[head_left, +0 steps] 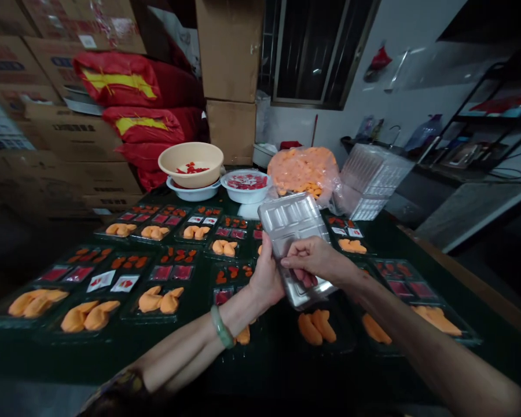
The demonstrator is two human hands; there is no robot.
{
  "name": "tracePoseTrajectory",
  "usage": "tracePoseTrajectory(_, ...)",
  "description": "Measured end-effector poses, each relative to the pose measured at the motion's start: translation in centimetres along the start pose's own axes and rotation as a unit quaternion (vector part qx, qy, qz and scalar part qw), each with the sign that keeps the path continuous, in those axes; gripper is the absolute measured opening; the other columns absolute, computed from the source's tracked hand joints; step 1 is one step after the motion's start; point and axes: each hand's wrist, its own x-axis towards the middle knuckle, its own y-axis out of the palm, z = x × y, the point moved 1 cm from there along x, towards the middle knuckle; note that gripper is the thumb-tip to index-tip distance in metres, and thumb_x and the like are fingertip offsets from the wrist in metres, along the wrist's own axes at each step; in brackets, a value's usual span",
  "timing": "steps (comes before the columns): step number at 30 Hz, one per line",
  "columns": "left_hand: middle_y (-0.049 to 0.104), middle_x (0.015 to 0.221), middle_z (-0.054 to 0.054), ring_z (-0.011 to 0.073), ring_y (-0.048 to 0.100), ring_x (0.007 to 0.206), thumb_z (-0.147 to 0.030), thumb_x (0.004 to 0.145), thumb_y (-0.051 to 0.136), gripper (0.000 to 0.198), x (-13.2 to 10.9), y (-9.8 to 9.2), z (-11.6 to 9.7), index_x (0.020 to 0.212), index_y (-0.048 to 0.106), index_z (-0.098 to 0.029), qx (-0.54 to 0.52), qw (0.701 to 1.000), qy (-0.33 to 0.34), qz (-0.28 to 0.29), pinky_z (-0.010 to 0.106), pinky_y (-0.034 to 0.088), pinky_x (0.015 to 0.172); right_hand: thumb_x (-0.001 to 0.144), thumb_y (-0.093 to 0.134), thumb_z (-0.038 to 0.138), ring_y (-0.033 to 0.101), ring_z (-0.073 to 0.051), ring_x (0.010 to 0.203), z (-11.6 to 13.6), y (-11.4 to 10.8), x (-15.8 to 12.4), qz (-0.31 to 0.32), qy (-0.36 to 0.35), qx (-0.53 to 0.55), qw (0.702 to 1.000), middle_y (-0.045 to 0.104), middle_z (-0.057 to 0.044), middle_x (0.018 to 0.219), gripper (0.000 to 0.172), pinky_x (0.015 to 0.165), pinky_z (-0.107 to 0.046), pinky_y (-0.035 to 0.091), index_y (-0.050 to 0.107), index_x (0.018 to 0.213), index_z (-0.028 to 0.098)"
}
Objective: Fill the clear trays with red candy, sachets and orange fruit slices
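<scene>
A clear plastic compartment tray [293,211], perhaps several nested together, is held up tilted over the table. My left hand [264,278] grips its left edge, with the thumb along the side and a green bangle on the wrist. Across the front of the tray lies my right hand [312,262], its fingers curled and pinched against the plastic; the exact contact is partly hidden. Below and around both hands, filled trays [158,298] lie in rows, holding orange shaped pieces, small red-orange pieces and red packets. Orange pieces [316,327] sit in a tray just under my right hand.
At the table's back are a cream basin [191,155] with red bits, a white basin [245,184] of red packets, a bag of orange pieces [304,171] and stacked clear trays [373,176]. Cartons [230,52] and red sacks [156,87] stand behind.
</scene>
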Motion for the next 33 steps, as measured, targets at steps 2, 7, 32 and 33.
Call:
tracePoseTrajectory(2,0.058,0.047,0.011,0.0224,0.057,0.044,-0.074,0.072,0.011,0.086,-0.1,-0.1,-0.1,0.075,0.064,-0.007,0.007,1.0,0.002,-0.008,0.033,0.045,0.05,0.072,0.059,0.028,0.044,-0.007,0.029,0.2,0.3,0.1,0.007,-0.001,0.014,1.0,0.051,0.005,0.04,0.021,0.028,-0.015,0.032,0.048,0.059,0.015)
tracePoseTrajectory(7,0.058,0.047,0.014,0.0247,0.057,0.045,-0.075,0.071,0.007,0.092,-0.4,-0.4,-0.4,0.077,0.065,-0.004,0.019,1.0,-0.01,-0.022,0.035,0.045,0.05,0.069,0.061,0.033,0.045,-0.007,0.03,0.3,0.7,0.8,0.029,-0.002,0.018,0.999,0.051,0.004,0.04,0.025,0.029,-0.015,0.033,0.047,0.058,0.015)
tracePoseTrajectory(32,0.068,0.089,0.007,0.0202,0.061,0.093,-0.051,0.081,0.043,0.043,-0.5,-1.5,-1.0,0.096,0.062,-0.014,-0.078,0.977,0.087,-0.18,0.032,0.043,0.089,0.079,0.041,0.017,0.055,-0.017,0.063,1.0,4.7,1.2,-0.165,-0.15,-0.466,0.856,0.063,-0.008,0.075,0.015,0.055,-0.027,0.031,0.056,0.082,0.014)
tracePoseTrajectory(33,0.068,0.089,0.008,0.0208,0.061,0.093,-0.053,0.081,0.042,0.046,-0.4,-1.6,-1.2,0.094,0.062,-0.014,-0.086,0.976,0.085,-0.181,0.032,0.044,0.089,0.078,0.042,0.016,0.053,-0.016,0.06,1.2,4.6,1.3,-0.178,-0.159,-0.459,0.856,0.062,-0.006,0.071,0.014,0.053,-0.026,0.029,0.055,0.08,0.014)
